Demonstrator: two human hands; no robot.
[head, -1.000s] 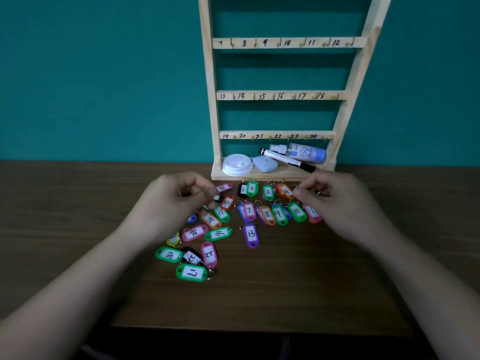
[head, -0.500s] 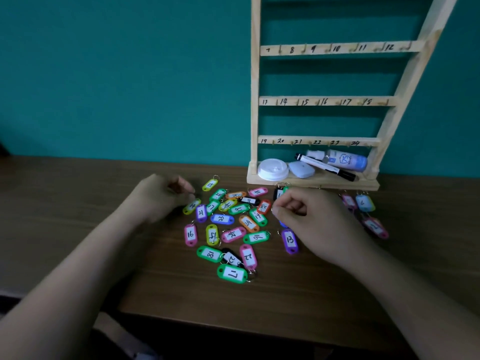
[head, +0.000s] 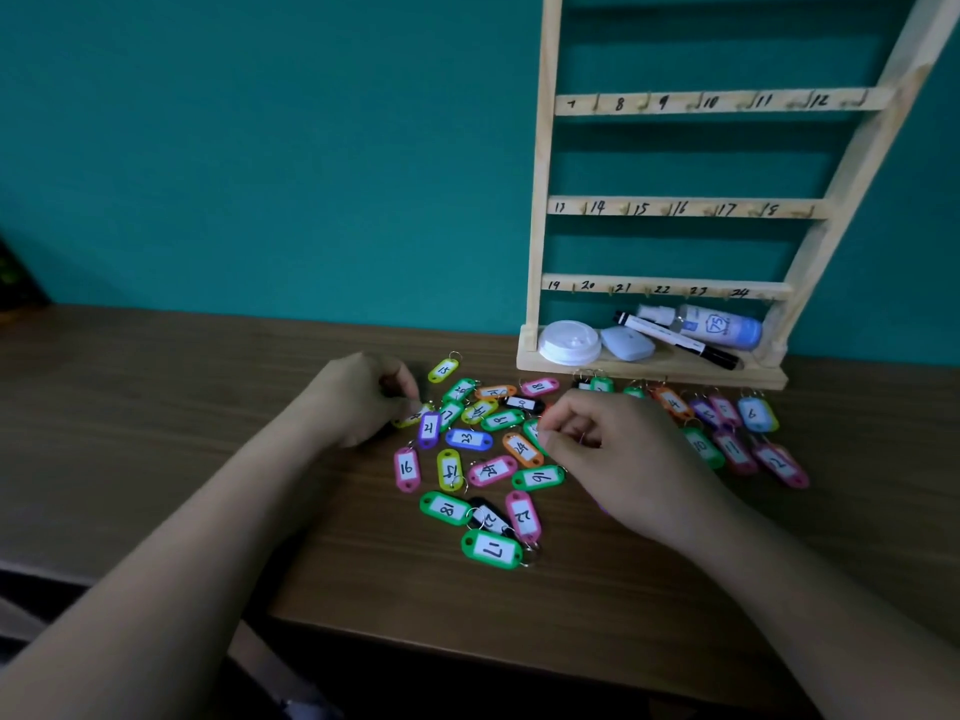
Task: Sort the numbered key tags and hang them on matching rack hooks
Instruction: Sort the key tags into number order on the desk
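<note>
**Hands close on loose key tags point(head: 467, 439) as the rack point(head: 540, 226) stood bare**
The green tag point(head: 532, 427) lay on the counter point(head: 208, 407) just left of the right hand point(head: 618, 454), its long axis slanting away. That hand's curled fingers point(head: 550, 433) pinched it. The left hand point(head: 358, 402) curled over a yellow tag point(head: 408, 419), and I couldn't tell its grip. Half a second earlier, the right hand was farther right.

We are seeing a white lid point(head: 569, 343), pale oval case point(head: 627, 344), black marker point(head: 675, 339) and spray bottle point(head: 719, 327) lying together.
</note>
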